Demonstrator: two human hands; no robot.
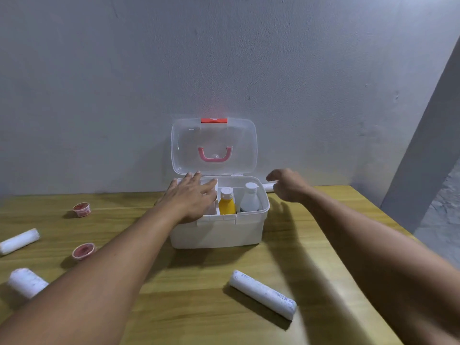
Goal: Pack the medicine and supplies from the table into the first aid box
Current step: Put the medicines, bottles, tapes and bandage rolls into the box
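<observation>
The white first aid box (219,232) stands open at the back of the wooden table, its clear lid (214,135) with a pink handle leaning on the wall. A yellow bottle (227,201) and a white bottle (250,199) stand upright inside it. My left hand (191,197) lies flat over the box's left compartment, fingers spread, nothing visible in it. My right hand (290,185) hovers just right of the box, fingers curled at the end of a small white roll (269,187); a grip is not clear. A long white roll (262,293) lies in front of the box.
On the left of the table (199,307) lie two more white rolls (18,241) (27,282) and two small red-lidded cups (81,209) (83,251). A grey wall rises right behind the box. The table's right edge runs diagonally under my right forearm.
</observation>
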